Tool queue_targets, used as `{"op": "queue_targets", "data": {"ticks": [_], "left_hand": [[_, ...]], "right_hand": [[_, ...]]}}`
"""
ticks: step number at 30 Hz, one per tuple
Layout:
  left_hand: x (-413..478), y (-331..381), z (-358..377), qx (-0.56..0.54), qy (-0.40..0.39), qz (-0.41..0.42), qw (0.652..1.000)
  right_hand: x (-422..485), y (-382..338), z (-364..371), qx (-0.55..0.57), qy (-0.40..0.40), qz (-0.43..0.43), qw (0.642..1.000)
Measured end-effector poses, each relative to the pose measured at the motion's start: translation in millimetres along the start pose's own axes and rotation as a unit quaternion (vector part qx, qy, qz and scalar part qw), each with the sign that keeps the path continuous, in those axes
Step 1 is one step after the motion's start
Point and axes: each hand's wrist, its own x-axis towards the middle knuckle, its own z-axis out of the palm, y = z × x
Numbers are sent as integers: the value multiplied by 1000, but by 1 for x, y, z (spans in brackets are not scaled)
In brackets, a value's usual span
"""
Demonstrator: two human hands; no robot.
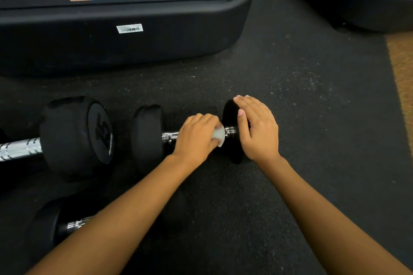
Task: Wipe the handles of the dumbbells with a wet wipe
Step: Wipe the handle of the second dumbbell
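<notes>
Gripping one wet wipe (219, 137), left hand (196, 136); three dumbbells (147, 138) visible.

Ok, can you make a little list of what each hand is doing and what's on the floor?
left hand: holds the wet wipe around the handle
right hand: rests on that dumbbell's end weight
other weights: dumbbell marked 15 to the left, nearer dumbbell under the left arm
floor: dark, speckled
behind: black machine
</notes>
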Motion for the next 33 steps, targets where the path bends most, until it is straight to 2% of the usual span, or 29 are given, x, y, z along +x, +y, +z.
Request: {"op": "queue_targets", "data": {"ticks": [3, 10, 15, 17, 23, 29, 33], "left_hand": [[8, 6, 4, -43, -27, -15, 999], [-1, -1, 1, -45, -30, 41, 998], [17, 1, -13, -12, -128, -85, 988], [26, 11, -11, 3, -148, -101, 984], [17, 10, 1, -24, -118, -47, 992], [32, 4, -6, 35, -193, -116, 974], [23, 21, 4, 5, -139, -56, 989]], "right_hand": [[0, 0, 0, 3, -1, 3, 1000], [-1, 0, 0, 1, -1, 0, 1000], [0, 0, -1, -1, 3, 0, 1000], [-1, 0, -1, -3, 4, -2, 1000], [0, 0, -1, 1, 0, -2, 1000], [0, 2, 1, 2, 4, -3, 1000], [0, 1, 1, 2, 5, 0, 1000]]}}
